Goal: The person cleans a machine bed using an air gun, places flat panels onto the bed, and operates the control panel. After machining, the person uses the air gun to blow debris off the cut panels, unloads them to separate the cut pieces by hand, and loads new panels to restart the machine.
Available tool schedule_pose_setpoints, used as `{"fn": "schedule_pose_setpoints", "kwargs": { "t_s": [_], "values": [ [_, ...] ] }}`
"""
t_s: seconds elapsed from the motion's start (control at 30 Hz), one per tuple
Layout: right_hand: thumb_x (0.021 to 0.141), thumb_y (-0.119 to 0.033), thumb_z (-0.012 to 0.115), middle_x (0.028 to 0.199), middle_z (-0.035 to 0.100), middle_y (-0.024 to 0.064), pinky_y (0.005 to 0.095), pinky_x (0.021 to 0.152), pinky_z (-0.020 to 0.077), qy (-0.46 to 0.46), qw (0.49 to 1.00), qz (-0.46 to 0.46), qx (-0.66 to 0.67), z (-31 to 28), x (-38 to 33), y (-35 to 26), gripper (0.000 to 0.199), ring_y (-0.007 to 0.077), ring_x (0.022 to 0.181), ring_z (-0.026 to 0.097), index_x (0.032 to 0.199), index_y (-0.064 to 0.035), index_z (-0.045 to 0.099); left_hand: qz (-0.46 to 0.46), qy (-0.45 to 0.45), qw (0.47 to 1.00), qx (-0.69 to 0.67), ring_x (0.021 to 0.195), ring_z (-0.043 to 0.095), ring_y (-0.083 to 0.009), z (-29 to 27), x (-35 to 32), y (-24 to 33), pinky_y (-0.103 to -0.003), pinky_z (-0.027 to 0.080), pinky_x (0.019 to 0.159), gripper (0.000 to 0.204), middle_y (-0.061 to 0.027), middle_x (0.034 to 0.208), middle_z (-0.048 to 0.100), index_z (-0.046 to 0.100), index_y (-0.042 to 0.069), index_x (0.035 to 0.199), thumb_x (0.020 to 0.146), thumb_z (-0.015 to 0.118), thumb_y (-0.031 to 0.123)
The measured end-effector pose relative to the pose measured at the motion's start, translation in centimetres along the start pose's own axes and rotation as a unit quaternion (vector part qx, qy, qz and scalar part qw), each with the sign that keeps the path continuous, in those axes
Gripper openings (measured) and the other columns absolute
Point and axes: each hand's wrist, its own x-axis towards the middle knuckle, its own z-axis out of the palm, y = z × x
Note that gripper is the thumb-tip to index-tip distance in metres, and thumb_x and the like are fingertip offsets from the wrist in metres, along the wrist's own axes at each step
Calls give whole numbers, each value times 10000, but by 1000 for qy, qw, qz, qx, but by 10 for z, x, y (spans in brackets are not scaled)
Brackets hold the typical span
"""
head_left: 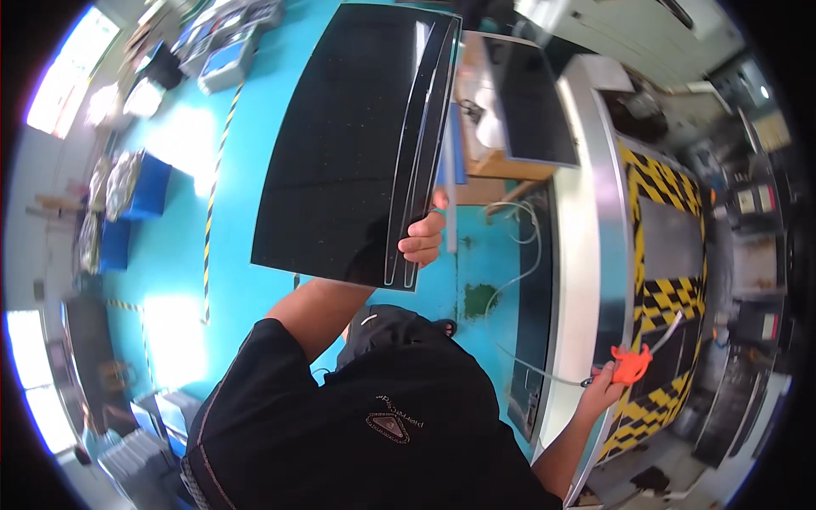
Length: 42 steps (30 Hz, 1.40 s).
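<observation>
My left hand (425, 236) grips a large black glossy glass panel (336, 153) by its lower right edge. The fingers wrap round that edge, and the rest of the hand is hidden behind the panel. A light outline of narrow strips runs along the panel's right side, and small specks show on its dark surface. Off to the right, my right hand (600, 393) is closed round an orange air blow gun (631, 365) with a thin nozzle pointing up and right. A pale air hose (544, 374) runs from the gun toward the left and curls upward near the bench.
Beyond the held panel, another dark panel (529, 100) lies on a wooden workbench (501, 166). A white-framed machine or counter (586, 212) with black-and-yellow hazard tape (671, 297) stands at right. Blue bins (149, 183) line the left, past a striped floor line (217, 178).
</observation>
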Motion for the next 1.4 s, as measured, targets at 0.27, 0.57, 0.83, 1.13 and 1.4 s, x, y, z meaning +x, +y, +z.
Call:
{"fn": "schedule_pose_setpoints", "kwargs": {
  "t_s": [0.27, 0.57, 0.83, 1.13, 1.4],
  "values": [
    [915, -194, 675, 1209, 662, 81, 295, 786, 531, -519, 841, -143, -40, 190, -92, -230, 470, 147, 925, 634, 1334, -1, 586, 197, 34, 980, -14, 637, 516, -153, 2, -178, 114, -300, 421, 617, 601, -64, 810, 501, 494, -70, 1261, 1023, 420, 478],
    [917, -388, 707, 1109, 663, 232, 471, 831, 537, -661, 635, -353, -190, 322, -233, -422, 561, 427, 988, 654, 1290, 8, 569, 374, 19, 927, -18, 685, 531, -149, -14, -326, 188, -287, 423, 685, 466, -60, 816, 515, 525, -55, 1268, 1030, 496, 345],
    [981, -396, 620, 858, 683, 219, 487, 747, 539, -648, 608, -397, -231, 451, -286, -470, 421, 414, 832, 682, 1039, 16, 560, 390, 20, 920, -37, 717, 507, -132, -23, -374, 177, -265, 423, 720, 528, -54, 865, 492, 482, -34, 1369, 1015, 546, 352],
    [957, -430, 651, 846, 671, 234, 490, 731, 509, -711, 605, -287, -216, 460, -293, -469, 452, 459, 856, 661, 1104, -9, 579, 380, 51, 922, -49, 706, 521, -144, -23, -393, 174, -279, 442, 671, 481, -55, 839, 506, 501, -41, 1274, 1011, 535, 361],
    [946, -449, 670, 869, 673, 229, 484, 700, 513, -737, 580, -305, -164, 427, -301, -436, 469, 466, 833, 657, 1098, -18, 565, 364, 121, 923, 0, 690, 522, -154, 0, -396, 188, -276, 423, 643, 618, -70, 817, 524, 496, -78, 1253, 971, 510, 472]
  ]
}}
